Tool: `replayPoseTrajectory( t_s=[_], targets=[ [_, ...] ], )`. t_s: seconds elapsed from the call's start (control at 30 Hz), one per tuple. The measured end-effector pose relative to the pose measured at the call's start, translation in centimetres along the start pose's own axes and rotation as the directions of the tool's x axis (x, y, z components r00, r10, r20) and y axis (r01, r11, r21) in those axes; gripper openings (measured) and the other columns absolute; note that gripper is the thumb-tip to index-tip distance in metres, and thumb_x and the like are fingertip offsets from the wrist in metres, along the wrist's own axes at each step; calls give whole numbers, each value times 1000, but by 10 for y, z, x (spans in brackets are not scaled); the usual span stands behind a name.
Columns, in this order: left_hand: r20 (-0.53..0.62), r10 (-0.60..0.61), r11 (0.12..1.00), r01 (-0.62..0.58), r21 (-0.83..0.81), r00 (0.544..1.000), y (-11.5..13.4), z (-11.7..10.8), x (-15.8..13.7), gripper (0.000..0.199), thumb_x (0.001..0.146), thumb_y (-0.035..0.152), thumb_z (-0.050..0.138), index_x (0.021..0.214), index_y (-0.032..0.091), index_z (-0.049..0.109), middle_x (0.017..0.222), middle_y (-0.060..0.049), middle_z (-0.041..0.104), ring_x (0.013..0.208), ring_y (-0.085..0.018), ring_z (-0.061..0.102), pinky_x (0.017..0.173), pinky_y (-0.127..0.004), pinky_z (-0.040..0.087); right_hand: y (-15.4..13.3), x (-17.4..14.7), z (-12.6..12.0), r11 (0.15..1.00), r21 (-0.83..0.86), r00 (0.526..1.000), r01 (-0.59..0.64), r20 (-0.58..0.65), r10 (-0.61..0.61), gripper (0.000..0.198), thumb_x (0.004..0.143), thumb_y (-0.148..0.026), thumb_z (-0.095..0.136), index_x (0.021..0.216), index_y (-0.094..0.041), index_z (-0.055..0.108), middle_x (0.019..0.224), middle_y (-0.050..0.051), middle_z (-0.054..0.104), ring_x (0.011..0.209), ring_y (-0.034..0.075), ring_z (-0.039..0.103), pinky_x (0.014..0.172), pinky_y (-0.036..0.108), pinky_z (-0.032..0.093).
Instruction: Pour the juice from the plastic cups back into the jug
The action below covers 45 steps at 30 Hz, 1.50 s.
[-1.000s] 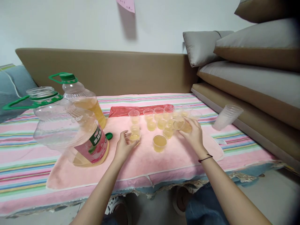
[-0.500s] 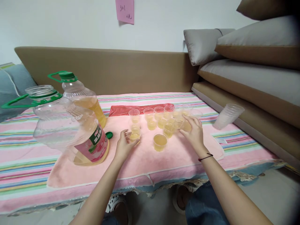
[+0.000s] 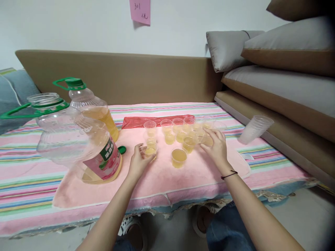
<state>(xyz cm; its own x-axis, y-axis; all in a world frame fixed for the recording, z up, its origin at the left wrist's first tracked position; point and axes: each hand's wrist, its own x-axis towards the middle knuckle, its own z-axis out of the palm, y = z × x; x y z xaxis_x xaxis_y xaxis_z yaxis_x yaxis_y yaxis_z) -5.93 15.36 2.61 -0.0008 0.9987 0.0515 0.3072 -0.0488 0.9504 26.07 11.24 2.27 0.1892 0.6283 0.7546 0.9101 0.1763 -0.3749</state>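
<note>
- The left plastic cup (image 3: 150, 152), part-filled with pale yellow drink, stands upright on the pink mat (image 3: 157, 177), in the front of a short file of cups.
- The left hand (image 3: 139, 161) has its fingers and thumb curled round that cup from the side, opened only to its width; its place on the mat matches that of a second ago.
- The right plastic cup (image 3: 208, 141) is at the right end of the cluster, with the right hand (image 3: 216, 148) bent about it, thumb in front and fingers behind. How firmly it presses I cannot tell.
- Just left of it, the rim of the neighbouring cup (image 3: 188, 144) shows more plainly than a second ago. Otherwise the cups hold their layout, so I judge this a moment of steadying or small adjustment.
- The front cup (image 3: 179, 158) stands between the hands, touched by neither.
- Behind the cluster lies a red plastic bag (image 3: 141, 122).
- To the left, the uncapped bottle (image 3: 102, 160) holds a little drink, with a green cap (image 3: 121, 150) beside it; the capped bottle (image 3: 101, 116) stands behind.
- Farther right, a tilted stack of cups (image 3: 255, 130) rests near the cushions (image 3: 282, 83).
- On the wall, the pink note (image 3: 140, 12) now hangs flatter than a second ago, with no bearing on the cups.
</note>
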Motion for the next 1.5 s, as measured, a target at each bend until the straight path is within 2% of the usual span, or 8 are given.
replayPoseTrajectory(
  t_s=[0.3, 0.43, 0.77, 0.93, 1.07, 1.13, 1.3, 1.5],
  targets=[
    [-14, 19, 1000, -19, 17, 1000, -2, 1, 0, 69, 64, 30, 82, 122, 19, 45, 127, -18, 64, 104, -28, 68, 89, -44, 53, 2, 0, 1, 1000, -11, 1000, 2, -14, -2, 58, 73, -24, 68, 131, -21, 65, 108, 11, 60, 103, 31, 54, 95, 50, 49],
    [-21, 38, 999, -38, 6, 999, -4, 2, 2, 67, 65, 29, 83, 120, 19, 46, 131, -19, 62, 112, -30, 66, 93, -46, 52, 3, -1, 2, 1000, 0, 1000, -23, -15, 23, 59, 73, -28, 68, 132, -22, 64, 108, 11, 61, 103, 31, 55, 96, 52, 48],
    [-28, 78, 996, -79, -32, 997, -9, 7, 5, 62, 64, 23, 82, 116, 20, 47, 126, -17, 65, 116, -30, 66, 97, -47, 51, 3, 1, 1, 947, 173, 960, -272, -15, 279, 70, 67, -43, 75, 130, -18, 62, 111, 11, 65, 97, 27, 59, 90, 48, 51],
    [-43, 115, 992, -117, -54, 992, -10, 10, 2, 61, 67, 30, 80, 118, 19, 47, 129, -18, 63, 121, -30, 63, 96, -46, 51, -1, 4, -5, 877, 282, 913, -389, -11, 409, 76, 62, -48, 80, 129, -18, 62, 110, 10, 65, 94, 26, 60, 86, 47, 52],
    [-55, 175, 982, -179, -61, 983, 2, 12, -6, 63, 67, 36, 81, 119, 21, 49, 129, -14, 63, 118, -28, 62, 95, -44, 50, -15, 9, -15, 812, 377, 881, -445, 19, 474, 80, 59, -48, 83, 130, -20, 59, 114, 10, 66, 98, 27, 63, 83, 47, 53],
    [-56, 202, 976, -205, -66, 978, 13, 13, -12, 63, 67, 39, 81, 120, 21, 51, 127, -12, 64, 117, -27, 62, 93, -42, 49, -26, 11, -21, 797, 437, 894, -416, 37, 446, 79, 60, -46, 84, 132, -23, 58, 115, 10, 66, 103, 28, 64, 83, 47, 54],
    [-22, 272, 956, -273, -112, 962, 41, 17, -35, 63, 67, 40, 81, 119, 21, 53, 116, -8, 66, 109, -24, 64, 92, -39, 48, -57, 14, -32, 797, 550, 962, -251, 52, 267, 66, 67, -38, 85, 126, -26, 59, 124, 9, 66, 119, 29, 62, 96, 48, 52],
    [71, 335, 938, -325, -117, 940, 60, 19, -65, 62, 65, 37, 82, 119, 22, 56, 109, -6, 67, 103, -22, 63, 90, -36, 47, -91, 11, -34, 851, 525, 999, -25, 31, 10, 56, 72, -25, 80, 124, -26, 61, 128, 9, 65, 120, 28, 62, 101, 48, 52]
  ],
)
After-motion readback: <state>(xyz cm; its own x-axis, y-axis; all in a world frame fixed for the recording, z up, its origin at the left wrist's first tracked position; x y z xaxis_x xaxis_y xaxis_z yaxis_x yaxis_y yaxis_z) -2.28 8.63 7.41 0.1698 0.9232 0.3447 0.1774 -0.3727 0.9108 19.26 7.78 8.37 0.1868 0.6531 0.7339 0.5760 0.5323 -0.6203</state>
